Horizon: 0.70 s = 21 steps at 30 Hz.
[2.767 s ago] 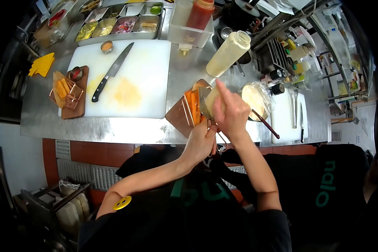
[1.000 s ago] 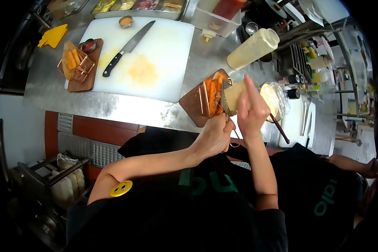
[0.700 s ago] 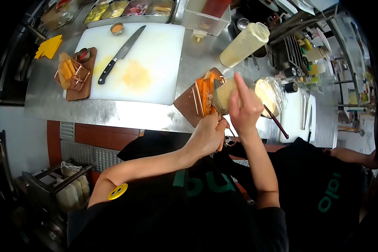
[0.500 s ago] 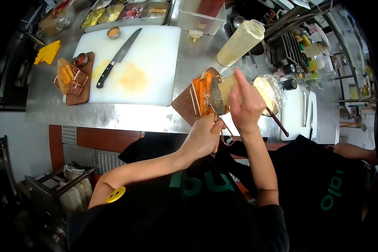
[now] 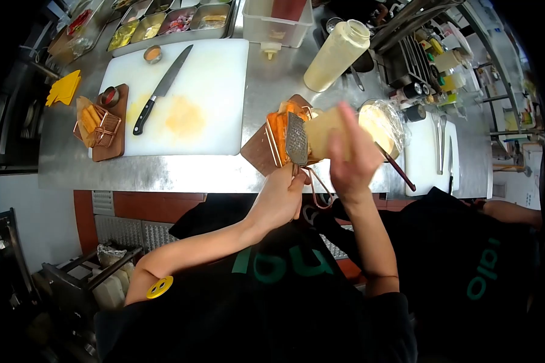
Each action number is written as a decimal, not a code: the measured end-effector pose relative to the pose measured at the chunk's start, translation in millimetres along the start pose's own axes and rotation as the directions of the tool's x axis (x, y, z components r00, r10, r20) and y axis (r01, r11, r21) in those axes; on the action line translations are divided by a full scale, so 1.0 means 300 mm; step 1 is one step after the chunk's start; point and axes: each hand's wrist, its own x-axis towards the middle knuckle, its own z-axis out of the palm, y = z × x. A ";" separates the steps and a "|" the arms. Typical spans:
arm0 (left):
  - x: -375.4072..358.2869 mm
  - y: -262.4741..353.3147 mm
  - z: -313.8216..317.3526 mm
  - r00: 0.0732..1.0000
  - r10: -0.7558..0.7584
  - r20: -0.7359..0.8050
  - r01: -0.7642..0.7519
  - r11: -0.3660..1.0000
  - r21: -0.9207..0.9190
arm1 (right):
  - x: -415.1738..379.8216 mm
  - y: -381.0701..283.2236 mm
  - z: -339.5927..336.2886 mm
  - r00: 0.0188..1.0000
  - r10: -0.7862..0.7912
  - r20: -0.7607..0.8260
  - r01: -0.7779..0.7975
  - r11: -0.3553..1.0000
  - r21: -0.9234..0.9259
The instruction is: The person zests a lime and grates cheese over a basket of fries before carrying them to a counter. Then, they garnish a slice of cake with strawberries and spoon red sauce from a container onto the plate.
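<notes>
My left hand (image 5: 277, 196) is closed around the handle end of a flat metal grater (image 5: 297, 140). The grater stands tilted over a copper wire basket (image 5: 271, 143) full of thick orange fries (image 5: 278, 126). Under the basket lies a wooden board (image 5: 255, 152). My right hand (image 5: 354, 160), smeared by motion, grips a pale block of cheese (image 5: 321, 133) against the right face of the grater. A copper wire handle (image 5: 324, 199) loops out beside my left fingers. Any gratings beneath the grater are hard to make out.
A knife (image 5: 160, 94) and a small sauce cup (image 5: 152, 54) rest on the white cutting board (image 5: 218, 109). To its left is another fries basket (image 5: 106, 130). A squeeze bottle (image 5: 336, 57) and a plastic-wrapped bowl (image 5: 381, 127) stand near my right hand. A co-worker (image 5: 448, 254) is at right.
The grater has shifted slightly left and stands more upright over the fries. My right hand has moved slightly down, and more of the cheese block shows. The whole view has shifted a little.
</notes>
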 end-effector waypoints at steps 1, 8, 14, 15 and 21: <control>-0.007 -0.003 -0.005 1.000 0.003 0.006 -0.003 1.000 0.019 | -0.014 -0.011 -0.001 0.995 0.078 -0.055 -0.073 0.993 0.088; -0.032 0.021 -0.023 1.000 0.003 0.017 -0.003 1.000 -0.017 | 0.001 -0.056 -0.013 0.988 0.138 -0.063 -0.125 0.976 0.178; 0.000 0.001 -0.035 0.995 0.056 0.078 -0.054 0.998 -0.024 | 0.018 -0.067 -0.059 0.968 0.127 0.217 -0.125 0.992 -0.022; 0.010 -0.013 -0.054 0.996 -0.012 0.092 0.018 0.998 -0.065 | 0.044 -0.077 -0.084 0.970 0.180 0.163 -0.177 0.984 -0.032; 0.036 -0.097 -0.097 0.982 -0.049 0.182 0.101 0.951 -0.293 | 0.066 -0.081 -0.103 0.986 -0.075 0.148 0.094 0.988 -0.122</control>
